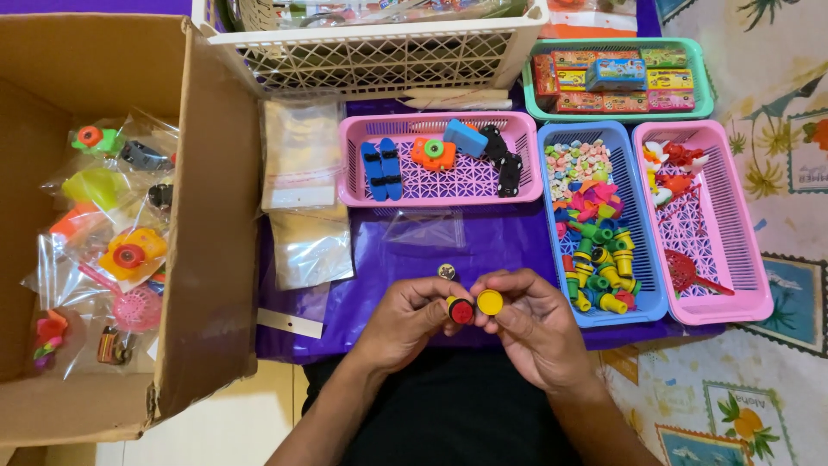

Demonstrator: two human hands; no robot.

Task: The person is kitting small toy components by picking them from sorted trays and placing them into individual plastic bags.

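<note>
1. Small toy pieces — a red-capped one (461,311) in the left hand (412,318) and a yellow-capped one (490,302) in the right hand (536,326) — were pinched at the fingertips, held side by side above the purple cloth (405,250).
2. Filled clear bags (103,250) already lay in the cardboard box (207,259).
3. Many loose pieces remained in the blue basket (642,298) — empty bags (302,173) waited nearby.

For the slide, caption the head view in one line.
Left hand holds a red-capped toy piece, right hand a yellow-capped toy piece, above a purple sheet, near a blue basket.
</note>
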